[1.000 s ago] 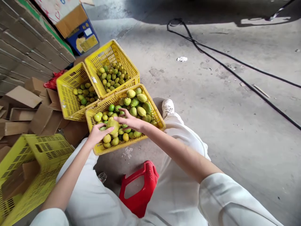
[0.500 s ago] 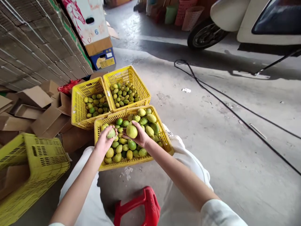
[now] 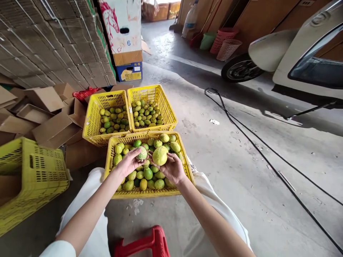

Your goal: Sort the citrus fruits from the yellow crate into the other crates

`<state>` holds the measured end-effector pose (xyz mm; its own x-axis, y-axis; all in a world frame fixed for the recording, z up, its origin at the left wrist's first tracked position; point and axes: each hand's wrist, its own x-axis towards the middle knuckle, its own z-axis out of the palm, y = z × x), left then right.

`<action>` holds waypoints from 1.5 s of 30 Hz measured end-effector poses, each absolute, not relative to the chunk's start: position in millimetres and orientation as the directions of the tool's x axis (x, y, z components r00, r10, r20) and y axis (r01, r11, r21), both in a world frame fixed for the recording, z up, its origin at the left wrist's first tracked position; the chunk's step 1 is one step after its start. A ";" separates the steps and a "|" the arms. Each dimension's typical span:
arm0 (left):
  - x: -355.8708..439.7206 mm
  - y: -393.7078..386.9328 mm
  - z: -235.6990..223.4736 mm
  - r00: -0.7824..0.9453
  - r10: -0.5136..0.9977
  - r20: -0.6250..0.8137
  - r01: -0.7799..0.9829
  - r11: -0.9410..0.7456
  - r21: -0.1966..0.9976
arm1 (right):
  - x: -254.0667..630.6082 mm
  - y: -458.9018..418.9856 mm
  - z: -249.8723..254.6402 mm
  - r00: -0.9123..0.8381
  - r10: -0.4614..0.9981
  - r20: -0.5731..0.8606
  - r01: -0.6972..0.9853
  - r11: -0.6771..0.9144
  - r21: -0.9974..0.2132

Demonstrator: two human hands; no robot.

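Observation:
My left hand (image 3: 130, 162) holds a greenish lemon (image 3: 142, 153) in its fingers. Close beside it, my right hand (image 3: 173, 167) has a larger yellow-green lemon (image 3: 160, 155) resting in the fingers, palm turned up. Both hands are over the near yellow crate (image 3: 150, 194), which holds many green and yellow lemons (image 3: 148, 174). Behind it stand two more yellow crates, the left one (image 3: 92, 114) and the right one (image 3: 170, 116), each with smaller-looking lemons inside. My forearms and hands hide part of the near crate's fruit.
Flattened and opened cardboard boxes (image 3: 53, 125) lie at the left, near another yellow crate (image 3: 45, 171). A red stool (image 3: 155, 242) is at the bottom. A black cable (image 3: 257, 141) crosses the floor toward a white scooter (image 3: 284, 53). Bundled cardboard (image 3: 53, 46) stands behind.
My left hand has moved right with its lemon, toward the other hand. The right hand has turned more palm-up under its lemon. The camera view has shifted slightly.

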<state>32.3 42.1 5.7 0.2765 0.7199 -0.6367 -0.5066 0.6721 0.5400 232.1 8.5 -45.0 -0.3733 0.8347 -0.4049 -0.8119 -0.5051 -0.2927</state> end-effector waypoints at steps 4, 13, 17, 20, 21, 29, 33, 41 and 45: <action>30.7 37.7 1.3 0.299 0.707 -0.641 -0.517 0.685 0.513 | 234.4 5.7 -55.6 -0.368 0.815 -0.448 -0.794 -0.526 -0.305; 35.0 34.9 8.1 0.386 0.647 -0.658 -0.464 0.752 0.468 | 226.1 6.5 -59.2 -0.269 0.831 -0.488 -0.796 -0.476 -0.373; 39.3 37.4 14.0 0.292 0.607 -0.739 -0.525 0.748 0.406 | 231.7 7.7 -56.2 -0.265 0.800 -0.539 -0.779 -0.507 -0.368; 41.6 38.6 13.1 0.284 0.640 -0.714 -0.546 0.720 0.428 | 234.8 7.9 -53.1 -0.329 0.824 -0.461 -0.788 -0.509 -0.348; 41.8 38.9 11.1 0.302 0.660 -0.688 -0.534 0.715 0.452 | 235.2 7.9 -52.3 -0.330 0.832 -0.447 -0.792 -0.501 -0.349; 46.3 38.9 -6.6 0.365 0.656 -0.661 -0.511 0.734 0.447 | 235.3 5.0 -53.6 -0.299 0.819 -0.490 -0.821 -0.482 -0.305; 52.5 38.9 -2.1 0.288 0.619 -0.731 -0.564 0.726 0.393 | 235.7 4.1 -48.2 -0.321 0.808 -0.494 -0.816 -0.501 -0.288; 49.5 41.9 4.2 0.247 0.630 -0.736 -0.644 0.674 0.361 | 238.4 6.6 -36.6 -0.334 0.806 -0.489 -0.851 -0.481 -0.211; 46.8 39.2 2.5 0.336 0.671 -0.661 -0.624 0.685 0.377 | 239.0 6.5 -41.2 -0.329 0.786 -0.524 -0.882 -0.454 -0.128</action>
<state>46.8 39.2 2.5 0.3364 0.6706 -0.6611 -0.6238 0.6846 0.3771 239.0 6.5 -41.2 -0.3286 0.7861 -0.5236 -0.8817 -0.4540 -0.1282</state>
